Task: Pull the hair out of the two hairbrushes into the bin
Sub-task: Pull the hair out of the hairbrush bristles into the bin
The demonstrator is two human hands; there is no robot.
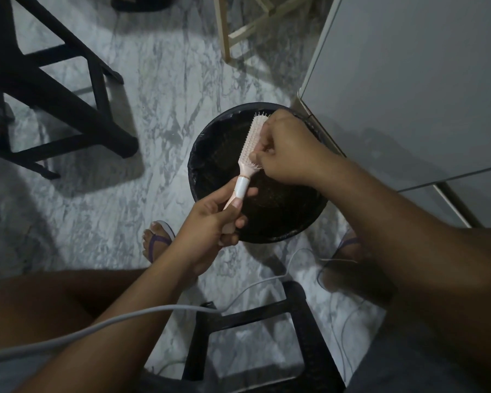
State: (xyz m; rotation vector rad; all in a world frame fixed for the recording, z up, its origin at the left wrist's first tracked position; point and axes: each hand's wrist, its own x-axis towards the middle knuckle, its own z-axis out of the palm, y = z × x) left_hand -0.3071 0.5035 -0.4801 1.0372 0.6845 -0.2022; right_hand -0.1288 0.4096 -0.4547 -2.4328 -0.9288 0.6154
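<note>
The left hand [210, 222] grips the handle of the pale pink plastic hairbrush [253, 134], holding it directly over the round black bag-lined bin [199, 154] with its head pointing toward 1 o'clock; the right hand [287, 154] curls its fingers onto the bristles, though whether they pinch any hair cannot be told; no loose hair is discernible in the dark bin; this brush seems mid-cleaning, and the second brush, out of view, apparently remains.

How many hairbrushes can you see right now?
1. The pink hairbrush is held over the black bin. The left hand grips its handle, and the right hand curls its fingers at the bristles. A second brush may be out of view.
</note>
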